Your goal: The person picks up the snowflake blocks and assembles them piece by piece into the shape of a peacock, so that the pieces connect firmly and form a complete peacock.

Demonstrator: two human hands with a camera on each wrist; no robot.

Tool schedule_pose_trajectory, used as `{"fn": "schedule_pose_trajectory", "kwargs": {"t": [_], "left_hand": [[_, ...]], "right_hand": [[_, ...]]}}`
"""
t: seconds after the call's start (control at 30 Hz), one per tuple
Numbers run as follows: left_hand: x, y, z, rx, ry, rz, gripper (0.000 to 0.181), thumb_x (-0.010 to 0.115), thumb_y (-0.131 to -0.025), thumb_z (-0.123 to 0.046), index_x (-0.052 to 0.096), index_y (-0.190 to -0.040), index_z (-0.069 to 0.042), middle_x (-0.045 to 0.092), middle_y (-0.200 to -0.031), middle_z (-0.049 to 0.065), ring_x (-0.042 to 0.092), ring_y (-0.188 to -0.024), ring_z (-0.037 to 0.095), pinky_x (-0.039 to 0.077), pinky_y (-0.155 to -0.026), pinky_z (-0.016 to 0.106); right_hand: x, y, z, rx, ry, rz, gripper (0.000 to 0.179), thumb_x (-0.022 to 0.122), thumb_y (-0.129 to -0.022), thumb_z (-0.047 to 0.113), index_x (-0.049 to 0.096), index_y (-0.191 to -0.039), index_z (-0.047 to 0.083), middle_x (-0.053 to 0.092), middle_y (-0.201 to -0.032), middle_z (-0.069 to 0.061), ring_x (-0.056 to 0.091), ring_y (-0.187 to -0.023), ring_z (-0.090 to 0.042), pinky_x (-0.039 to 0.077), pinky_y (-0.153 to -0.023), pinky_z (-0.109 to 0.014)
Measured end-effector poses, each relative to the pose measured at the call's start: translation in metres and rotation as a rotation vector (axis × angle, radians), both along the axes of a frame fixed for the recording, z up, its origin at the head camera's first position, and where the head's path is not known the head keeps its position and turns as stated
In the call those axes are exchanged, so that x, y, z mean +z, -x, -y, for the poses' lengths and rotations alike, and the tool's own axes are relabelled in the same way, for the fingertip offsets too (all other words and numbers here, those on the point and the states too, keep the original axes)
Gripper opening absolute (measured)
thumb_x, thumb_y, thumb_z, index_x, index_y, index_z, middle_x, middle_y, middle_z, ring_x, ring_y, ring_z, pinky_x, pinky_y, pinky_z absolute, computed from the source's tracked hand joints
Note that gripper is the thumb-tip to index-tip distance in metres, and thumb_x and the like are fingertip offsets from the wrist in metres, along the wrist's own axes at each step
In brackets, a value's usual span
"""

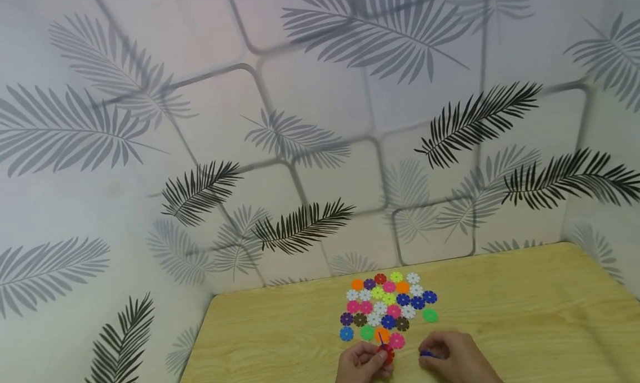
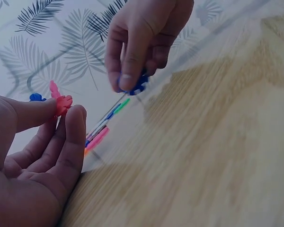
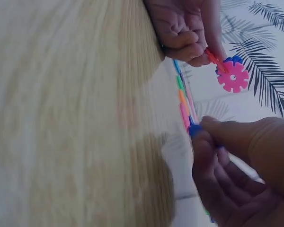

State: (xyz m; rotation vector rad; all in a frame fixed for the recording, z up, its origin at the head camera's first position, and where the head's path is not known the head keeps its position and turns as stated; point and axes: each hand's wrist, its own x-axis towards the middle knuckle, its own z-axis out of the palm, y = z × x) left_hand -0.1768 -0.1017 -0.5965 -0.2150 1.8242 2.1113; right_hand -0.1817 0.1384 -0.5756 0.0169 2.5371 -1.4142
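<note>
My left hand (image 1: 361,363) pinches a red notched plastic disc (image 1: 388,351) between thumb and fingers, near the front of the table. Joined to that red disc are a pink disc (image 3: 236,81) and a blue disc (image 2: 36,97), most of the blue one hidden behind the pink in the right wrist view. To the right, my right hand (image 1: 456,352) holds a separate blue notched disc (image 2: 142,85) by its edge, thumb against fingertips. A gap lies between the two hands, and the blue disc is apart from the joined pieces.
Several loose notched discs lie flat in rough rows just beyond the hands, among them a pink disc (image 1: 396,341), a light blue disc (image 1: 346,333) and a green disc (image 1: 430,316). The wood-look table (image 1: 525,299) meets a feather-patterned wall (image 1: 320,177) at its back edge.
</note>
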Motion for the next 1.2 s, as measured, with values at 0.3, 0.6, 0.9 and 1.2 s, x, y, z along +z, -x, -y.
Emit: {"fn": "schedule_pose_trajectory", "kwargs": {"t": [0.3,0.6,0.9,1.2], "left_hand": [[0.002,-0.001,-0.003,-0.038,0.092,-0.037,0.013,0.078,-0.1,-0.015,0.079,-0.102,-0.003,0.081,-0.085,0.003,0.076,-0.074,0.01,0.066,-0.073,0.025],[0.004,-0.004,-0.002,-0.081,0.161,-0.047,0.016,0.079,-0.101,-0.018,0.083,-0.099,-0.003,0.081,-0.084,0.002,0.074,-0.072,0.009,0.065,-0.071,0.023],[0.003,-0.004,-0.001,-0.104,0.178,-0.073,0.021,0.081,-0.099,-0.022,0.082,-0.096,-0.001,0.082,-0.083,0.004,0.075,-0.071,0.009,0.066,-0.07,0.024],[0.004,-0.006,-0.006,-0.081,0.183,-0.067,0.018,0.082,-0.098,-0.02,0.081,-0.094,-0.003,0.081,-0.081,0.003,0.075,-0.07,0.009,0.064,-0.068,0.023]], "right_hand": [[0.0,-0.014,0.002,0.14,0.204,-0.246,0.012,0.087,-0.092,0.015,0.084,-0.103,0.012,0.084,-0.094,0.001,0.077,-0.084,-0.003,0.063,-0.073,-0.019],[0.004,-0.018,0.006,0.191,0.207,-0.343,0.008,0.087,-0.092,0.013,0.086,-0.1,0.016,0.085,-0.091,0.006,0.075,-0.082,0.001,0.063,-0.072,-0.019],[0.003,-0.012,0.002,0.346,0.103,-0.531,0.009,0.086,-0.092,0.005,0.086,-0.099,0.011,0.084,-0.091,0.006,0.072,-0.083,0.006,0.063,-0.07,-0.019],[-0.002,-0.011,0.001,0.396,0.053,-0.701,0.017,0.086,-0.088,-0.002,0.084,-0.1,0.01,0.082,-0.091,0.003,0.071,-0.084,0.006,0.061,-0.068,-0.017]]}}
